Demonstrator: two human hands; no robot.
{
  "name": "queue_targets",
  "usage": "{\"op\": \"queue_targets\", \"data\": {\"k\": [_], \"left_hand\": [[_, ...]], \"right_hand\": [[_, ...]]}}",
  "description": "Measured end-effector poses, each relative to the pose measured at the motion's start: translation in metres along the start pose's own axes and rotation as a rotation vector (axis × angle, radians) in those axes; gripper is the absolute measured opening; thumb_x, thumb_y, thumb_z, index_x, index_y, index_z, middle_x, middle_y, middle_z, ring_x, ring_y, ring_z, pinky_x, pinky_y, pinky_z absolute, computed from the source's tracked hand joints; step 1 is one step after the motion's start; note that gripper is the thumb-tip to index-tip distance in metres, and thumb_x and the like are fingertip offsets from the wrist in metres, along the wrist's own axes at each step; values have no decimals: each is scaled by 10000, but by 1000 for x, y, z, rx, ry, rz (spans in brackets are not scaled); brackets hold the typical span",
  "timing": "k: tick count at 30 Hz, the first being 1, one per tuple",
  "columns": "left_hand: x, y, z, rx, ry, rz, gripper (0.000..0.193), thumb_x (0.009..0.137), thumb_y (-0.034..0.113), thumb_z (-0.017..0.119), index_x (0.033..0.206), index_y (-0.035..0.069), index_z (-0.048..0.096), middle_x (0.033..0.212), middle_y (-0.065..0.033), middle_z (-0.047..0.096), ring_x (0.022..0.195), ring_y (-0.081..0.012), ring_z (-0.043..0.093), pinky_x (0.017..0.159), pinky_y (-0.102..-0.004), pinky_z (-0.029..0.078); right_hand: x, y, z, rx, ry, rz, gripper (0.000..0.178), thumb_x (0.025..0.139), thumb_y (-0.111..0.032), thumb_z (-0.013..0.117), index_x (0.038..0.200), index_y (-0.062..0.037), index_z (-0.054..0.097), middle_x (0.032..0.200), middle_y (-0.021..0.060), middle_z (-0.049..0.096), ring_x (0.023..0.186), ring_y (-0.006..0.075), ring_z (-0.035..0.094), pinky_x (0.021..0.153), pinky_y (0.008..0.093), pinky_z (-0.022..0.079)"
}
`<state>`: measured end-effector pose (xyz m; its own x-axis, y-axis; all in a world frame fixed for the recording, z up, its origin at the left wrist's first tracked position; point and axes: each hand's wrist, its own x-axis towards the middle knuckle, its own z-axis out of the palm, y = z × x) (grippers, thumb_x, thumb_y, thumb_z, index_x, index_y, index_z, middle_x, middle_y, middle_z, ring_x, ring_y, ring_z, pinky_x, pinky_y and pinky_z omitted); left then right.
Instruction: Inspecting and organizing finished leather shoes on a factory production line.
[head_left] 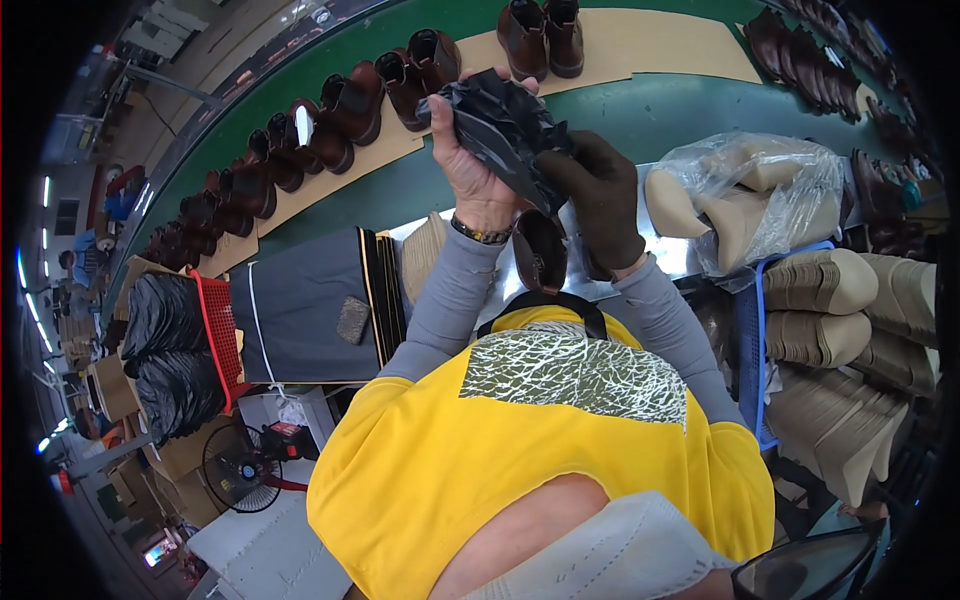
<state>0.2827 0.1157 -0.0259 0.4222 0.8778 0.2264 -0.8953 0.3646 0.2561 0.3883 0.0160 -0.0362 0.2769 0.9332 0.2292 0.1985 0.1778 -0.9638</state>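
Note:
My bare left hand (470, 180) is closed around one side of a crumpled black bundle (500, 120), thin and creased like plastic film, with a smoother flat strip along its underside. On my right hand (605, 195) is a dark brown glove; its fingers pinch the bundle's right end. What lies inside the bundle is hidden. Just below and between my wrists a brown leather boot (540, 250) stands with its opening toward me, apart from my fingers.
Brown boots (350, 105) line cardboard strips on the green bench. Right, a clear bag (770, 190) holds beige shoe-shaped pieces; beside it a blue basket (757, 350) holds stacked beige insoles. Left are dark sheets (300, 300), a red basket (215, 330) beside black bundles, and a fan (245, 468).

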Motion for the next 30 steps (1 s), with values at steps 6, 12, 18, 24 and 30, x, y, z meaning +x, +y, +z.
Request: {"op": "queue_targets", "data": {"k": [6, 12, 18, 24, 30], "left_hand": [[6, -5, -5, -134, 93, 43, 417, 853, 443, 646, 1098, 112, 580, 1167, -158, 594, 1114, -423, 547, 959, -530, 454], [0, -22, -4, 98, 143, 78, 352, 889, 359, 629, 1119, 114, 523, 1112, -134, 601, 1037, -318, 593, 910, -452, 493], [-10, -34, -30, 1028, -220, -153, 567, 807, 290, 744, 1223, 34, 455, 1139, -136, 573, 1046, -215, 569, 901, -329, 467], [-17, -79, -47, 1926, -1124, 88, 494, 757, 300, 718, 1149, 35, 573, 1048, -191, 585, 925, -363, 594, 782, -381, 503], [-18, -118, -53, 2070, -987, 36, 112, 760, 88, 570, 761, 1, 640, 817, -173, 589, 723, -352, 617, 648, -424, 501]], "right_hand": [[3, -5, 3, -110, 251, -361, 252, 701, -48, 749, 945, -76, 693, 1082, 119, 568, 1101, 274, 552, 844, 329, 498], [3, -2, 7, -78, 159, -427, 789, 673, -265, 820, 1322, -36, 433, 1192, 212, 561, 1161, 330, 528, 967, 383, 425], [5, -10, -50, 46, 156, 32, 649, 661, -178, 809, 1231, -55, 525, 1111, 154, 593, 970, 280, 632, 846, 350, 509], [-24, 6, -110, -699, 102, -323, 337, 662, 16, 670, 962, -135, 703, 1069, 133, 537, 834, 254, 652, 677, 320, 544], [-44, 0, -117, -855, 189, -357, 310, 682, 5, 661, 975, -93, 690, 968, 105, 575, 786, 213, 645, 652, 288, 520]]}}
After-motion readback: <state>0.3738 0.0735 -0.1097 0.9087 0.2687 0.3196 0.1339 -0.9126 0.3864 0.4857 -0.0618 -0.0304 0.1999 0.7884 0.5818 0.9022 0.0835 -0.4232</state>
